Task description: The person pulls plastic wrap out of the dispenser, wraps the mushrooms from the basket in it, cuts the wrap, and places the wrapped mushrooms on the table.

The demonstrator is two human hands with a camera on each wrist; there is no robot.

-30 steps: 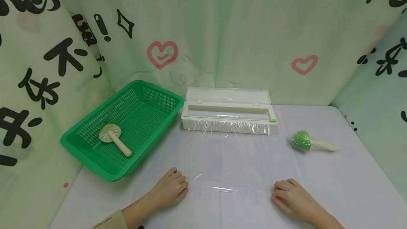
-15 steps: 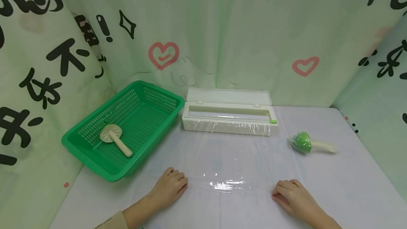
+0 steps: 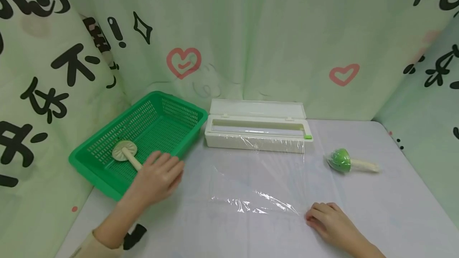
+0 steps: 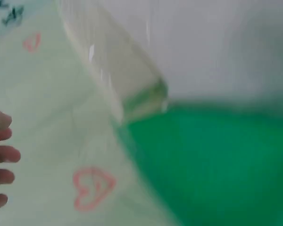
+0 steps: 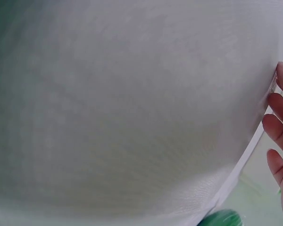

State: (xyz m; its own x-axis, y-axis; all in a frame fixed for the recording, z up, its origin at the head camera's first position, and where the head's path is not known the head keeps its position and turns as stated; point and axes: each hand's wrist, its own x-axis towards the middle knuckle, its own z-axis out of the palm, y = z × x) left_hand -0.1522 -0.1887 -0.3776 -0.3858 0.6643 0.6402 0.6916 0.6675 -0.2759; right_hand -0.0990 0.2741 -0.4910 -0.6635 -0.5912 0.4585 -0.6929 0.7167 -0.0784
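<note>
My left hand (image 3: 161,172) hovers with spread fingers over the near rim of the green basket (image 3: 179,114), just right of the stem of a cream toy mushroom (image 3: 125,152) lying inside; it holds nothing. My right hand (image 3: 322,216) rests on the table, fingertips on the near right corner of a sheet of cling film (image 3: 258,182). The film runs back to the open white dispenser box (image 3: 256,140). Its near left edge is wrinkled and lifted. The left wrist view is blurred, showing fingertips (image 4: 2,155), basket (image 4: 217,165) and dispenser (image 4: 118,70).
A green-capped toy mushroom (image 3: 340,159) lies on its side on the white table (image 3: 394,210) at the right. Printed curtains (image 3: 251,31) close in the back and both sides. The right wrist view shows only the tabletop and my fingers (image 5: 280,122).
My left hand left the film's near left corner and moved up-left to the basket. That released corner has sprung up and crumpled. The right hand stayed put.
</note>
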